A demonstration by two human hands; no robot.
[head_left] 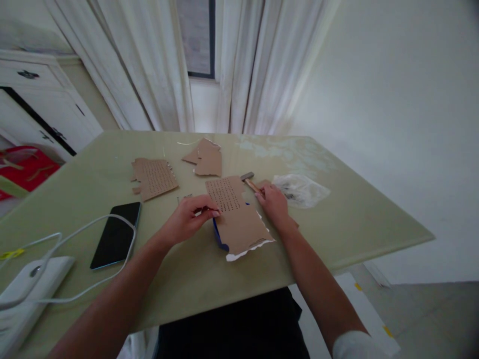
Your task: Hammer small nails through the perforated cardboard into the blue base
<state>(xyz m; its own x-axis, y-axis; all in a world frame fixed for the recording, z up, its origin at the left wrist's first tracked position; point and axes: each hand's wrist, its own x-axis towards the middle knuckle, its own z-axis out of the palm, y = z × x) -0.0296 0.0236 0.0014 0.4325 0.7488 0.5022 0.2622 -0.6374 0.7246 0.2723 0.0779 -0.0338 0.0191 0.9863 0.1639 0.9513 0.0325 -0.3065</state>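
Observation:
A brown cardboard piece (243,227) with rows of small dark dots and a torn white edge lies before me, with something blue (220,238) showing beneath it. At its left side, my left hand (192,214) is closed in a pinch above the dots' lower end; whatever is between the fingertips is too small to make out. To the right of the cardboard, my right hand (274,203) is wrapped round the wooden handle of a small hammer (253,186). The hammer's metal head points away from me, near the cardboard's far right corner.
Farther back lie a dotted cardboard piece (155,178) and torn cardboard scraps (208,158). A clear plastic bag (305,190) with small dark items sits right of my right hand. At left are a phone (117,235), a white cable and a white power strip (35,294).

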